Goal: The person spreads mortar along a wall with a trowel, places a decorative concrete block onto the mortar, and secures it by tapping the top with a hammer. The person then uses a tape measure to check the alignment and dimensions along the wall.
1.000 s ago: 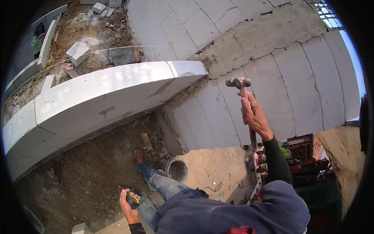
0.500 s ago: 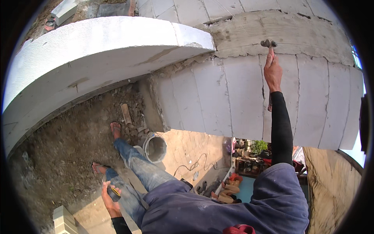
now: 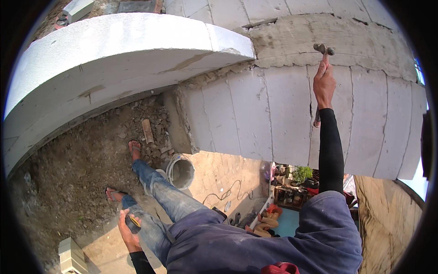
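Note:
My right hand point(image 3: 324, 86), arm stretched out, is wrapped round the handle of a hammer point(image 3: 324, 49). The hammer's dark metal head shows in front of the grey concrete band point(image 3: 378, 50) of the wall; whether it touches the band I cannot tell. Below the fist, the handle's end comes out in front of the pale block wall point(image 3: 287, 109). Low at my left side, my left hand point(image 3: 127, 230) is closed on a black and yellow tape measure point(image 3: 132, 224).
A curved white block wall point(image 3: 114, 39) runs across the upper left. By my legs stands a bucket point(image 3: 181, 173), near rubble and a broken brick piece point(image 3: 147, 131) on the dirt. Pale blocks point(image 3: 71, 255) lie at lower left. A cable point(image 3: 228, 192) crosses the paving.
The hammer and my right hand have shifted slightly right, and the hammer's head has turned a little. My left hand still holds the tape measure. The view has moved slightly.

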`<action>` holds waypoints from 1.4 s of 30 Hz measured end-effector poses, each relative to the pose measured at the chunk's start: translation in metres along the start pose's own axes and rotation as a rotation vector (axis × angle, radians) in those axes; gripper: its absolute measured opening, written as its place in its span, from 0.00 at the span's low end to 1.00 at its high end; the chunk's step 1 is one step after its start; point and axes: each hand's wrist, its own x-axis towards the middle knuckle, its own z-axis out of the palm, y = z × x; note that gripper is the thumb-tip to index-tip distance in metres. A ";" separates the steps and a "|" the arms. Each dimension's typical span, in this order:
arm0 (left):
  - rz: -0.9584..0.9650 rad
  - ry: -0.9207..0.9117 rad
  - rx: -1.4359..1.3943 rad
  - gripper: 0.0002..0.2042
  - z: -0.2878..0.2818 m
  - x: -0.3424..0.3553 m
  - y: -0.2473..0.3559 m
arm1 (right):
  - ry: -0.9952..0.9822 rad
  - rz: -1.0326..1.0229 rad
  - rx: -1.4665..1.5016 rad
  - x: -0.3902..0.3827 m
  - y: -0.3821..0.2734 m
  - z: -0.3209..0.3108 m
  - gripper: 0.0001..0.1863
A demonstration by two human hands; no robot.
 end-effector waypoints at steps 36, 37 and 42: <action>0.094 -0.040 0.021 0.23 0.016 -0.010 0.005 | -0.056 0.069 0.138 -0.032 -0.002 -0.024 0.25; 0.103 -0.040 0.015 0.22 0.017 -0.013 0.003 | -0.068 0.034 0.213 -0.050 -0.009 -0.020 0.24; 0.113 -0.145 0.026 0.17 -0.001 0.002 -0.021 | -0.730 0.180 0.548 -0.279 -0.040 0.000 0.23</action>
